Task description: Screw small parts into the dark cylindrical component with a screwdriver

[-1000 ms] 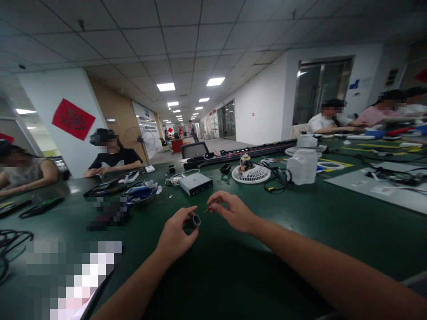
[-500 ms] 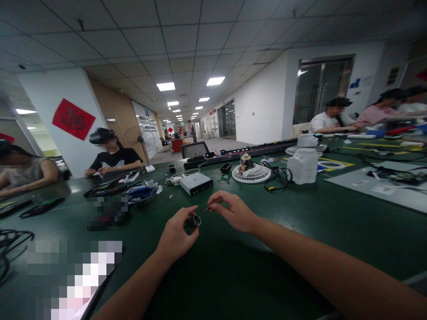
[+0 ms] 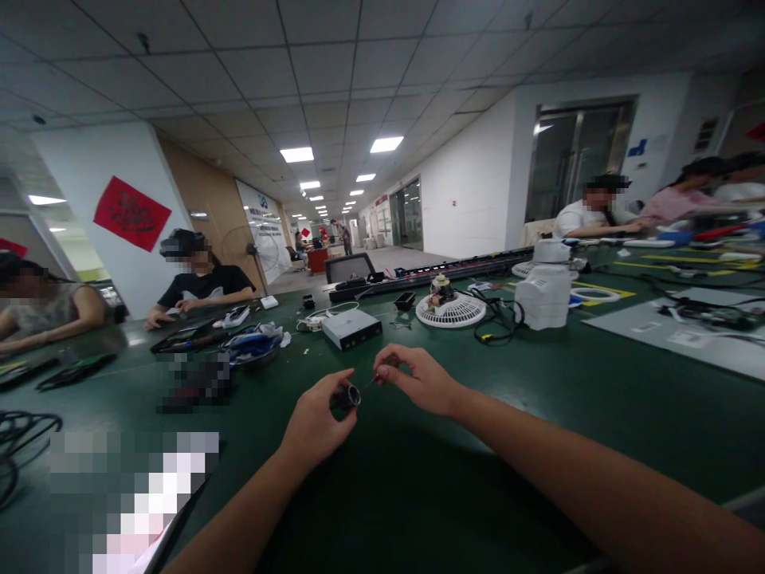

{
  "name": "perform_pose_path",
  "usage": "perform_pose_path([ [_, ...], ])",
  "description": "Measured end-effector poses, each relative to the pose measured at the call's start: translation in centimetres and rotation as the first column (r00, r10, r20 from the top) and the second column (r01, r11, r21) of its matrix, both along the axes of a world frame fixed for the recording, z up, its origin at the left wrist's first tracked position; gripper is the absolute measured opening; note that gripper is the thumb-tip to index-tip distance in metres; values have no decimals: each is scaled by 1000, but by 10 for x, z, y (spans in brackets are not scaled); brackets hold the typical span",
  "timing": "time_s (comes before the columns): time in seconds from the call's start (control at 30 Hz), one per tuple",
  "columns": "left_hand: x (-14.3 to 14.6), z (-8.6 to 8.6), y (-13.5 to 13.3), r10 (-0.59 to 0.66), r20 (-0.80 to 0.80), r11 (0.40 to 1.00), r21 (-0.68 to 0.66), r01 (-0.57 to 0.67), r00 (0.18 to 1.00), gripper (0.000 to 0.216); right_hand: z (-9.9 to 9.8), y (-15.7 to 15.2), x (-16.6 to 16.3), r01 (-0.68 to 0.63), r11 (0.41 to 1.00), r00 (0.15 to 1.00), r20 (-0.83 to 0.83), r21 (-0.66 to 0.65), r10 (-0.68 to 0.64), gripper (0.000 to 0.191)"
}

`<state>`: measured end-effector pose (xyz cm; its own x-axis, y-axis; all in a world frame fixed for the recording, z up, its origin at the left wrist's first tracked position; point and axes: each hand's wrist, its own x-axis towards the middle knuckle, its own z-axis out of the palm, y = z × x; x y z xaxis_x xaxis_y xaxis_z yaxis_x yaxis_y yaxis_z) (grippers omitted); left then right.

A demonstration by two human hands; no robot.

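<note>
My left hand (image 3: 314, 418) grips a small dark cylindrical part (image 3: 351, 396) between thumb and fingers. Its round, ring-like open end faces right. Just up and to the right, my right hand (image 3: 421, 379) pinches a small screwdriver-like tool (image 3: 373, 380). The tool's thin metal shaft points down-left at the ring end, with a narrow gap between them. My fingers hide most of the tool's handle. Both hands are held over the green table (image 3: 382, 486).
Beyond my hands lie a silver box-shaped drive (image 3: 351, 328), a white fan grille (image 3: 451, 311) with a motor on it, a small black tray (image 3: 405, 301) and a white housing (image 3: 543, 297). Black cables (image 3: 499, 319) lie beside the housing. Other people sit on both sides.
My right hand has shifted very slightly, and the tool in it has turned a little. The left hand keeps its hold on the cylindrical part. A person at left has lowered a hand.
</note>
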<state>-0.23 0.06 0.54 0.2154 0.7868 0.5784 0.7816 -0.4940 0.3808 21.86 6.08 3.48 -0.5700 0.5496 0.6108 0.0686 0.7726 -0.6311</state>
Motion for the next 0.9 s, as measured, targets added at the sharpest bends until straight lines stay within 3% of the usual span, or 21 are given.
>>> perform_pose_path([
  [0.17, 1, 0, -1, 1, -13, 1000, 1, -1, 1000, 56, -3, 3, 0, 40, 999, 999, -35, 13, -39, 12],
  [0.3, 0, 1, 0, 20, -19, 1000, 5, -20, 1000, 56, -4, 4, 0, -38, 998, 999, -22, -40, 37, 12],
  [0.57, 0, -1, 1, 57, -34, 998, -27, -58, 998, 54, -2, 2, -1, 11, 998, 1000, -6, -57, -11, 13],
  [0.67, 1, -1, 1, 91, -61, 994, -48, -94, 994, 52, -3, 4, 1, 148, 987, 989, -13, 68, -147, 14],
  [0.77, 1, -1, 2, 149, -85, 985, -73, -156, 985, 51, -2, 7, 4, 264, 935, 965, -62, 238, -256, 14],
  [0.9, -2, -3, 5, 197, -84, 975, -87, -204, 977, 50, 1, 3, 3, 192, 930, 974, 52, 315, -219, 18],
])
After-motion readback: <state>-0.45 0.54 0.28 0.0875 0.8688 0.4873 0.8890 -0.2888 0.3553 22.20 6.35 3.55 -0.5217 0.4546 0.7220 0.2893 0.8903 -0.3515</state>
